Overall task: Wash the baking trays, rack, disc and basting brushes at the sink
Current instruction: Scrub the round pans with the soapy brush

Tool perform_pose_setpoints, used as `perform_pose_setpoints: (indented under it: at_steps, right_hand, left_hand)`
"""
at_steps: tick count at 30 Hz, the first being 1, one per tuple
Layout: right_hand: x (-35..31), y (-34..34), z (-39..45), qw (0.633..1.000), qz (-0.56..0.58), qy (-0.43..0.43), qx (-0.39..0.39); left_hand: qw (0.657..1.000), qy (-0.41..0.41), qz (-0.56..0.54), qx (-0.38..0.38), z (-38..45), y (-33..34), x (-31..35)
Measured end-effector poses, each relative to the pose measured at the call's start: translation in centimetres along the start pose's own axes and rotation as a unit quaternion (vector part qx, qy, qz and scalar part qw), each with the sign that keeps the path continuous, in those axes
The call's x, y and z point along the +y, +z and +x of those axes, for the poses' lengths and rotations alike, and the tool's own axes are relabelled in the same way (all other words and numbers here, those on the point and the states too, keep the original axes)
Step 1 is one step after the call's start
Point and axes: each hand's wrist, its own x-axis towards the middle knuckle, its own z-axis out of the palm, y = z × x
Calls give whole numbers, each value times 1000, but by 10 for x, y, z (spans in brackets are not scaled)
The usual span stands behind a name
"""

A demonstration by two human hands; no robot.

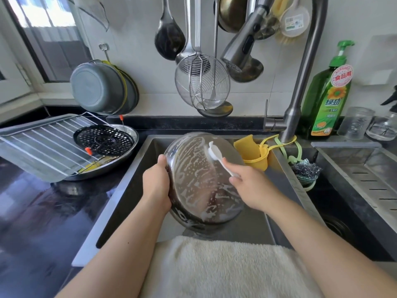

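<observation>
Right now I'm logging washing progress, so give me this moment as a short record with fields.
in hands: left hand grips the rim of the round soapy steel tray; right hand holds the white brush
action: brush head touches the tray's sudsy face
location: tilted above the steel sink
waiting on counter: wire rack, black perforated disc
tap: no water visible

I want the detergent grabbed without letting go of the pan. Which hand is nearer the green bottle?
Right. The right hand, holding the white brush, is below-left of the green bottle; the left hand grips the pan's far rim.

Hanging utensils (pixel 202 82) crowding sink (pixel 133 190) top.
</observation>
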Motion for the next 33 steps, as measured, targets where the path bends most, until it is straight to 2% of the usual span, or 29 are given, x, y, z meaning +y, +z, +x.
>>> perform_pose_setpoints:
  at_steps: [6, 9, 11, 16, 19, 23, 25, 28, 30, 33]
  right_hand:
    - [-78, -24, -13, 994, -79, -68, -26]
    - [-124, -28, -14, 989, -112, -100, -14]
    - [-154, -26, -24, 980, -150, -120, -47]
    - [-201, 11, -67, 950, -223, -155, -154]
    - [-214, 32, -82, 941, -240, -163, -177]
    - [-228, 48, -87, 934, -253, -169, -188]
    - [-232, 50, -85, 933, -253, -169, -190]
    - [-234, 54, -81, 931, -255, -172, -199]
    - [-233, 57, -75, 927, -265, -172, -203]
    - [-234, 64, -65, 920, -284, -181, -198]
  left_hand:
    - [994, -1, -86, 62, -28, -26, 43]
    - [986, -32, -123, 106, -39, -65, 66]
    - [977, -55, -139, 151, -50, -98, 70]
    - [971, -101, -117, 184, -79, -174, 50]
    - [968, -118, -93, 201, -84, -203, 44]
    - [977, -112, -57, 171, -77, -227, 45]
    - [984, -85, -7, 154, -73, -235, 47]
    - [979, -33, 155, 131, -65, -246, 50]
    - [937, -16, 329, 120, -77, -247, 54]
    - [839, 32, 532, 107, -93, -241, 48]
